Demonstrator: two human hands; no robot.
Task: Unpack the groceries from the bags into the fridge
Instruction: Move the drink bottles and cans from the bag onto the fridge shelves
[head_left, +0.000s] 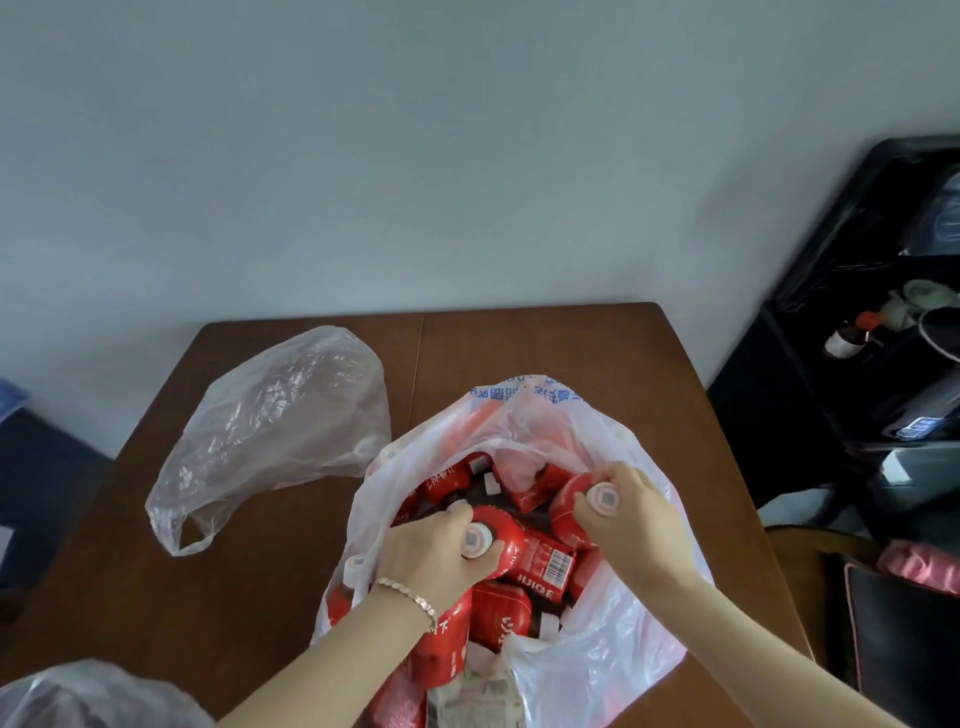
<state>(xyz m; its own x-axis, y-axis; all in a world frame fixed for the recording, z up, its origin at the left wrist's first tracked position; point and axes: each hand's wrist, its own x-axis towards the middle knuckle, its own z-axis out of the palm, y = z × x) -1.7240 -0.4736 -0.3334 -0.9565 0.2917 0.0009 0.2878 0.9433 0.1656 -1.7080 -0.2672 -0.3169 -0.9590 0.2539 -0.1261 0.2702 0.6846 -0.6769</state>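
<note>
A crumpled clear plastic bag (275, 431) lies on the left of the brown wooden tabletop (571, 353). Just beside it, an open white plastic bag (613, 654) holds red-labelled juice bottles (498, 613). Inside it, the left hand (431, 556) curls round one white-capped bottle (501, 535), and the right hand (634, 514) grips a second white-capped bottle (569, 506). At far right stands a dark open unit (810, 405), possibly the fridge.

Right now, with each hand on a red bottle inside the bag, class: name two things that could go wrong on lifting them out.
1. The left hand and right hand each grip a bottle near its cap, so the left bottle or the right bottle could slip under its own weight.
2. The bottles lie piled criss-cross in the thin white bag; pulling two out may shift the rest or snag the plastic.
</note>
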